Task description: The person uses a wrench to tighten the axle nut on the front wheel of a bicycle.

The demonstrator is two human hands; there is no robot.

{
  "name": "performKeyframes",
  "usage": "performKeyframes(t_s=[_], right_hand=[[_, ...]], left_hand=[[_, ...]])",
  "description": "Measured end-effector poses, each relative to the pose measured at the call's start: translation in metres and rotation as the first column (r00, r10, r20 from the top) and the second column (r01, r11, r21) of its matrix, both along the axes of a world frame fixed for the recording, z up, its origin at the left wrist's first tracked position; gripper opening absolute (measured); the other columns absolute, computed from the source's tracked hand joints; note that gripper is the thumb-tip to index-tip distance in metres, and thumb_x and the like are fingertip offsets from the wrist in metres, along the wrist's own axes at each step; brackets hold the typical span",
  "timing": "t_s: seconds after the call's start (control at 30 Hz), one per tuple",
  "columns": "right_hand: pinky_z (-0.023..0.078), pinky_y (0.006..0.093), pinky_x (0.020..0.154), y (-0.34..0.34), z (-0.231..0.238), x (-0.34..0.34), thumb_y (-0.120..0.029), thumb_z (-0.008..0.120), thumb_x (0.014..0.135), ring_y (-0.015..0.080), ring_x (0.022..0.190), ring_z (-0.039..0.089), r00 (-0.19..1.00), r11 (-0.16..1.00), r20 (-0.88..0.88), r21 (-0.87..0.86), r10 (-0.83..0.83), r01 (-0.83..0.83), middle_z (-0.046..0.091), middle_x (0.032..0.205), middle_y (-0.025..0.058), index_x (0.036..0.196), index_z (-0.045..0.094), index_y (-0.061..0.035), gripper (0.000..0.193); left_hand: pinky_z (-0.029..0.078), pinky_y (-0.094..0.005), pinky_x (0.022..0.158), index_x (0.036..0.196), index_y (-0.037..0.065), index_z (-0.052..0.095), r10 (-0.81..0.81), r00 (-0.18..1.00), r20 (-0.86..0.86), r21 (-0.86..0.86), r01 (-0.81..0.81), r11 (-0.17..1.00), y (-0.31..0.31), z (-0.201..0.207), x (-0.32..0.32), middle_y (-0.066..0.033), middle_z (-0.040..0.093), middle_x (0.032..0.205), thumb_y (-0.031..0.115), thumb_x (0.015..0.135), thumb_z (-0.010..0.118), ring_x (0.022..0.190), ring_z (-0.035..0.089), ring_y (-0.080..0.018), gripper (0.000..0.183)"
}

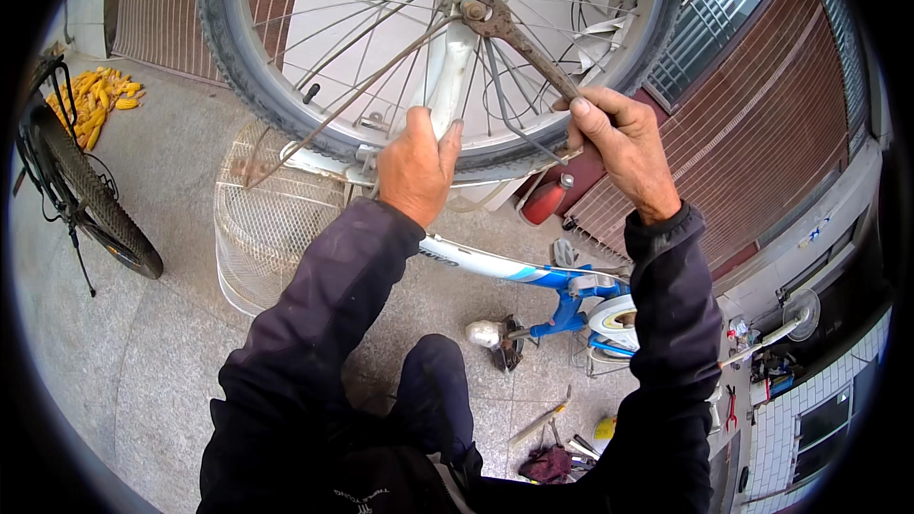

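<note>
A bicycle wheel (221,48) with a black tyre and thin spokes stands upside down in front of me, held in a white fork (455,76). My left hand (416,169) is wrapped round the fork's lower part, near the tyre. My right hand (624,148) grips the handle end of a rusty wrench (533,52). The wrench's head sits over the nut at the wheel's axle. From beside the axle a rusty stay rod (343,107) slants down to the left. The blue and white bicycle frame (495,262) stretches below the wheel to the right.
A wire basket (281,219) lies beneath the wheel. Another bicycle (90,181) stands at left by a heap of corn cobs (105,95). A red bottle (547,200) stands by the brown slatted shutter. Tools and a dark cloth (546,464) lie on the floor near my feet.
</note>
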State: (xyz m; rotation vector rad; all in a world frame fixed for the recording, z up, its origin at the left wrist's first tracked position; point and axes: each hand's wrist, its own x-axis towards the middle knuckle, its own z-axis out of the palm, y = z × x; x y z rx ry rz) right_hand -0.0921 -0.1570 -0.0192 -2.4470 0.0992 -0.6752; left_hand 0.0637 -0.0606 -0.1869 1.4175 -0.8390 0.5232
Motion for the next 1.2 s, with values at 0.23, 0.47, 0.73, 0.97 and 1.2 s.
performKeyframes(t_s=[0.23, 0.47, 0.73, 0.97, 1.2], right_hand=[[0.036, 0.0201, 0.049, 0.004, 0.0, 0.006, -0.023, 0.059, 0.095, 0.0046, 0.054, 0.044, 0.997, 0.995, 0.024, 0.065, -0.073, 0.071, 0.053, 0.062, -0.0021, 0.095, 0.067, -0.0006, 0.024], [0.035, 0.0231, 0.047, 0.01, -0.019, 0.006, -0.027, 0.06, 0.094, 0.0051, 0.053, 0.041, 0.962, 0.963, 0.249, -0.213, -0.112, 0.167, 0.048, 0.057, -0.0021, 0.08, 0.059, -0.0018, 0.029], [0.035, 0.0256, 0.046, 0.015, -0.05, 0.012, -0.03, 0.062, 0.094, 0.0057, 0.055, 0.035, 0.941, 0.95, 0.276, -0.188, -0.194, 0.251, 0.038, 0.055, -0.0008, 0.073, 0.05, -0.0025, 0.036], [0.046, 0.0342, 0.048, 0.058, -0.084, 0.022, -0.032, 0.068, 0.087, 0.0215, 0.05, 0.059, 0.937, 0.89, 0.1, -0.293, -0.335, 0.349, 0.056, 0.056, 0.0122, 0.082, 0.049, -0.0008, 0.037], [0.046, 0.027, 0.054, 0.101, -0.119, 0.057, -0.028, 0.065, 0.089, 0.01, 0.059, 0.056, 0.967, 0.967, 0.085, -0.059, -0.241, 0.246, 0.06, 0.063, 0.0072, 0.09, 0.056, 0.0014, 0.031]], left_hand=[[0.045, -0.0465, 0.051, 0.094, 0.003, 0.043, -0.014, 1.0, 0.001, -0.028, 0.014, 1.0, -0.001, -0.002, 0.0, -0.0211, 0.057, 0.063, 0.026, 0.094, 0.056, 0.061, 0.06, -0.043, 0.027], [0.045, -0.0459, 0.051, 0.095, 0.002, 0.043, -0.018, 1.0, -0.001, -0.03, 0.017, 0.999, -0.001, -0.001, 0.001, -0.0209, 0.058, 0.064, 0.026, 0.094, 0.057, 0.062, 0.061, -0.0429, 0.027], [0.045, -0.0461, 0.051, 0.094, 0.002, 0.043, -0.019, 1.0, 0.0, -0.023, 0.019, 1.0, -0.001, -0.002, 0.002, -0.0209, 0.057, 0.064, 0.026, 0.094, 0.057, 0.062, 0.061, -0.043, 0.028], [0.046, -0.0478, 0.053, 0.096, 0.001, 0.041, -0.044, 0.999, 0.001, -0.022, 0.044, 0.999, 0.001, -0.003, 0.004, -0.0216, 0.058, 0.067, 0.025, 0.092, 0.06, 0.062, 0.06, -0.0434, 0.03], [0.046, -0.0449, 0.053, 0.099, 0.005, 0.037, -0.246, 0.969, 0.028, -0.051, 0.247, 0.968, -0.002, -0.019, 0.016, -0.0202, 0.056, 0.066, 0.027, 0.09, 0.061, 0.063, 0.058, -0.0437, 0.034]])
